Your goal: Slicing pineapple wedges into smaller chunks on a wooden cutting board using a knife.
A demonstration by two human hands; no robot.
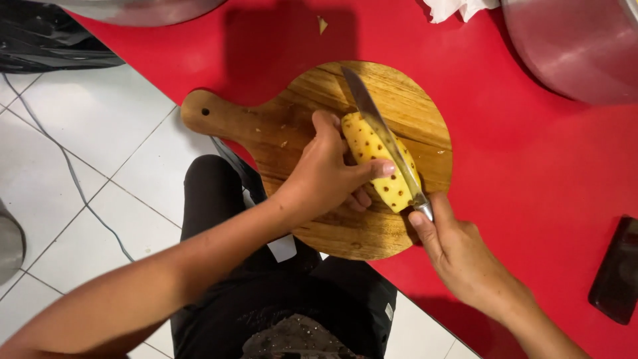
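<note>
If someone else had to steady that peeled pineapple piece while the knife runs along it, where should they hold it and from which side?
Hold the peeled pineapple on its long left flank, as the left hand does now. The knife lies along its right edge, guided by the right hand, so that side is unsafe. Its elongated shape on the cutting board suits a side grip.

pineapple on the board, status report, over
Left hand steadies peeled pineapple. Right hand holds knife lengthwise along it. Round wooden board, nothing blocking.

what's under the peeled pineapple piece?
The peeled pineapple piece lies on the round wooden cutting board, which sits on the red table. The left hand covers its left side, and the knife lies along its top; the contact underneath is hidden.
</note>
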